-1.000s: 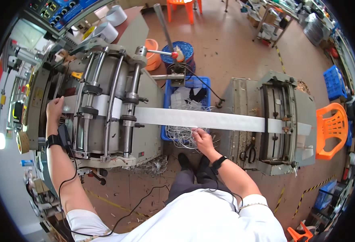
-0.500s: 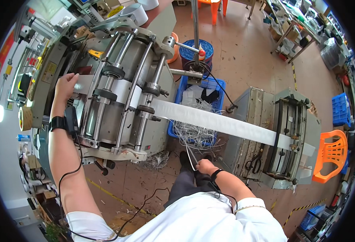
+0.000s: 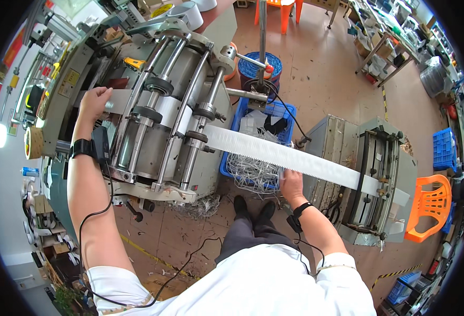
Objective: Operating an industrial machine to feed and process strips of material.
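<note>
A long white strip [image 3: 284,153] with a finely toothed near edge runs from the roller machine [image 3: 158,126] on the left to a smaller machine [image 3: 377,179] on the right. At the roller machine's left side, my left hand [image 3: 92,105] pinches the strip's end section between thumb and fingers. Close below the strip's toothed edge is my right hand [image 3: 292,185], its fingers curled upward and together. What those fingers hold, if anything, cannot be made out. Under the strip, a blue crate [image 3: 224,167] is heaped with thin white offcuts [image 3: 253,171].
A dark cable [image 3: 92,215] hangs along my left arm. Scissors [image 3: 333,210] hang on the right machine's side. Behind the crate stand a blue-topped bin [image 3: 261,66] and a metal post [image 3: 262,37]. An orange chair [image 3: 429,208] is at far right. Scraps litter the floor.
My right hand has moved up and to the right, from beside my legs to the strip's toothed edge. The thin white offcut it held no longer shows there. My left hand stays by the strip.
</note>
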Demonstrator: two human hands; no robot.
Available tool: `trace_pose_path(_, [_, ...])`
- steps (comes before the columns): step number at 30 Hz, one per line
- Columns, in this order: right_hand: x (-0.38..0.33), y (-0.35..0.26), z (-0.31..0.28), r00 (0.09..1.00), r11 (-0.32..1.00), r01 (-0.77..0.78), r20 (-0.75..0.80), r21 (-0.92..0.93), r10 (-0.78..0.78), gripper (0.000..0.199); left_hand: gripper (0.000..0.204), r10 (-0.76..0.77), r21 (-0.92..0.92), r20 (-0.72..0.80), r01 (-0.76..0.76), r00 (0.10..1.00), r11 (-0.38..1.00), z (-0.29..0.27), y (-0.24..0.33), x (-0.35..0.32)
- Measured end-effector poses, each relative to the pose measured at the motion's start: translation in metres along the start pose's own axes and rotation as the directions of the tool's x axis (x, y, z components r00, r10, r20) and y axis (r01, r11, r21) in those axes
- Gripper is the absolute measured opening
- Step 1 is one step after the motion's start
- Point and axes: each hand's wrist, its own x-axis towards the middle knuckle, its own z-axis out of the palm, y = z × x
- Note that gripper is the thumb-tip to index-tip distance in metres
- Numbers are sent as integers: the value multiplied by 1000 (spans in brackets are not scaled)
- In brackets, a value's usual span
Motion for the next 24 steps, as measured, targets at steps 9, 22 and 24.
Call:
trace_pose_path(9, [0, -32, 21, 894, 912, -382, 309, 147, 325, 44, 36, 47, 15, -11, -47, 999, 999, -2, -13, 6])
trace_pose_path(22, [69, -181, 79, 962, 751, -159, 270, 641, -27, 26, 27, 29, 95, -94, -20, 995, 995, 4, -6, 1])
trace_pose_path(24, [68, -183, 91, 912, 807, -178, 403, 564, -81, 27, 26, 17, 89, -84, -10, 996, 996, 1, -5, -1])
